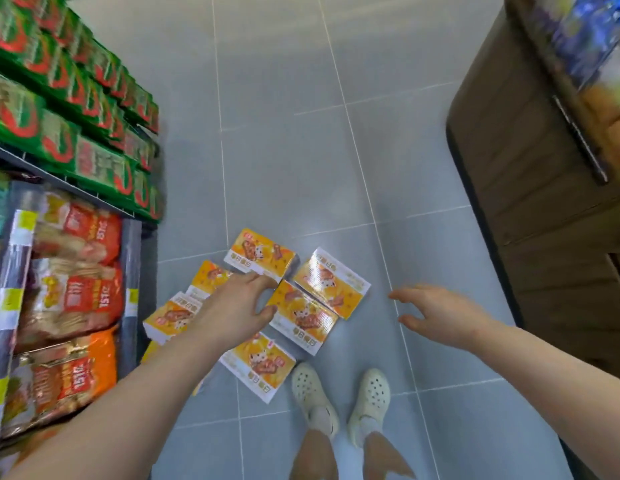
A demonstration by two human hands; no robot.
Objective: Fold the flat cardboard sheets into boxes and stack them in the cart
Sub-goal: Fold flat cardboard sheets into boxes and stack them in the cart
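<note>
While boxes (301, 318) crowd the shelf's (131, 271) edge, both hands (232, 306) hover open.

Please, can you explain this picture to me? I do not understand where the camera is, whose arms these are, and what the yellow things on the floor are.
There is no machine here. The camera sits on a person's head and looks down, so the arms and the white shoes belong to that person. Several yellow-orange boxes lie scattered on the grey tiled floor. The left hand reaches down over them with fingers loosely bent; whether it touches one I cannot tell. The right hand hovers open beside them and holds nothing. On the left stands a shelf of snack packets, on the right a brown cabinet.
</note>
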